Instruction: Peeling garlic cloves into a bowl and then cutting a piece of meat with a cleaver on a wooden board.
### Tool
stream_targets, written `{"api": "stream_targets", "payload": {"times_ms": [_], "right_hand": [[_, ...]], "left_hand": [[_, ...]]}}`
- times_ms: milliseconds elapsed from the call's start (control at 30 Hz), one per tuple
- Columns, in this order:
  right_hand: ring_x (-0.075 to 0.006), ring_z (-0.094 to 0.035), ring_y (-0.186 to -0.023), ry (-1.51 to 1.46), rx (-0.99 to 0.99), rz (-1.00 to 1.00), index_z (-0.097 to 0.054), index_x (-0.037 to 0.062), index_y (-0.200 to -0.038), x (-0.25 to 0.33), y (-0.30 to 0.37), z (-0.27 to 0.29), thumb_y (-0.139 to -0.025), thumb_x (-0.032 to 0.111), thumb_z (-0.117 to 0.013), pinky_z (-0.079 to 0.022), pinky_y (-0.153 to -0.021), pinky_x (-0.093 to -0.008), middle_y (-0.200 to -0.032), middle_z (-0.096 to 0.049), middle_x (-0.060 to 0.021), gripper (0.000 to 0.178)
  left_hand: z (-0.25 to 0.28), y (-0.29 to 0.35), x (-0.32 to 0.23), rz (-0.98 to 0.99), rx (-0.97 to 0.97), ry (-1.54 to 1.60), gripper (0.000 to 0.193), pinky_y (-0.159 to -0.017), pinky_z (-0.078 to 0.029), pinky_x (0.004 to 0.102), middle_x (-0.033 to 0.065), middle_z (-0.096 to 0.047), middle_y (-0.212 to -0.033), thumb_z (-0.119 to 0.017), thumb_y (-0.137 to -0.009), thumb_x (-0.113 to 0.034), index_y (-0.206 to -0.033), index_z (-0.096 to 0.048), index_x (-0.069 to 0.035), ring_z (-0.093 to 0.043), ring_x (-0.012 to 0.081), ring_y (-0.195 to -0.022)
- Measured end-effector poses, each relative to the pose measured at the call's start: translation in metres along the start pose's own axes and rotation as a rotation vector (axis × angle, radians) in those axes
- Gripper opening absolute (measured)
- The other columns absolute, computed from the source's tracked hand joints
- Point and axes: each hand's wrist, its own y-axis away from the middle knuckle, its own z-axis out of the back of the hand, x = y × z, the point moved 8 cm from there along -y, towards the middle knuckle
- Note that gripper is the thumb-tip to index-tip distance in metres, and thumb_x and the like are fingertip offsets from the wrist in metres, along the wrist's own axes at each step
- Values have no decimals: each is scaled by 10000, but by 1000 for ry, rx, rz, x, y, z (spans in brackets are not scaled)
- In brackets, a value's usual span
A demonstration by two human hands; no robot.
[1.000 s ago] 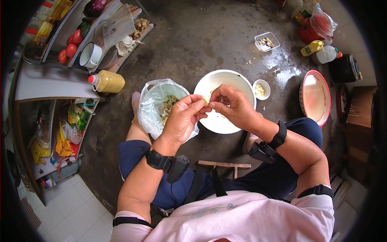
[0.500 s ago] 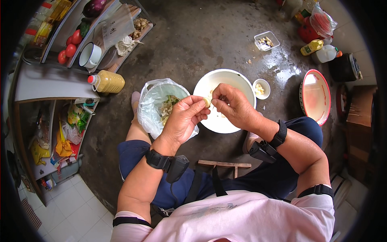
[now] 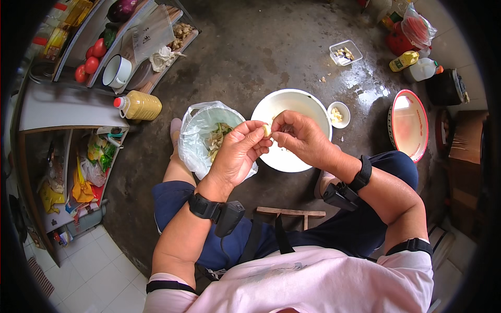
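White basin (image 3: pixel 292 97): in the head view, one, on the dark floor; both hands hang over its near part and hide some of the inside.
Pale clove (image 3: pixel 267 130): one, between the two hands, above the basin's left side.
Left hand (image 3: pixel 236 148): thumb and forefinger pinch the clove, other fingers curled.
Right hand (image 3: pixel 308 142): fingers bent, thumb and forefinger close beside the clove; whether they grip it cannot be told.
Bag-lined container (image 3: pixel 194 148): one, just left of the basin, holding scraps (image 3: pixel 215 138); the left hand blocks part of its right side.
Small bowl (image 3: pixel 346 111): one, white, just right of the basin; its pale pieces are too small to count.
Clear tray (image 3: pixel 353 46): one, beyond the bowl, with more small pieces.
Red-rimmed basin (image 3: pixel 409 128): one, at the right, well apart from the hands.
Right wall: one yellow bottle (image 3: pixel 403 62), one whitish jug (image 3: pixel 421 71), one black pot (image 3: pixel 442 89).
Left shelves: four red tomatoes (image 3: pixel 92 65) in sight, one eggplant (image 3: pixel 122 9), one white mug (image 3: pixel 117 71).
Oil jug (image 3: pixel 144 106): one, red-capped, beside the shelves.
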Motion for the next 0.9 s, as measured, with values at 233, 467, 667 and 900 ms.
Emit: {"api": "stream_targets", "payload": {"times_ms": [233, 467, 667, 900], "right_hand": [[-122, -552, -718, 139, -99, 82, -552, 1, -856, 6, 1, 4, -799, 52, -660, -471, -634, -249, -808, -549, -59, 133], [-199, -605, -738, 272, -158, 180, -587, 1, -859, 20, 4, 6, -761, 26, -666, -482, -628, -296, -797, -580, -104, 128], [-185, -613, -637, 210, -131, 199, -600, -4, -847, 23, 4, 5, -775, -25, -617, -481, -554, -287, -749, -581, -102, 77], [-155, -605, -606, 190, -139, 191, -585, -15, -847, 19, 2, 7, -798, -21, -605, -476, -535, -266, -747, -576, -92, 53]], "left_hand": [[-1, 0, -1, 5, -5, -23, 176, -748, -494, 257, 51, -627, -886, -578, -891, -132, -1040, -569, -39, -602, 121, -791], [1, -1, 3, 14, 15, -5, 182, -745, -494, 256, 61, -629, -893, -589, -885, -131, -1035, -572, -29, -602, 126, -790], [1, -1, 5, 30, 15, 36, 170, -743, -493, 254, 51, -627, -886, -587, -888, -131, -1022, -577, -27, -601, 126, -788], [0, 0, 5, 42, 32, 40, 190, -748, -494, 247, 46, -629, -902, -579, -893, -131, -1046, -581, -17, -602, 122, -796]]}}
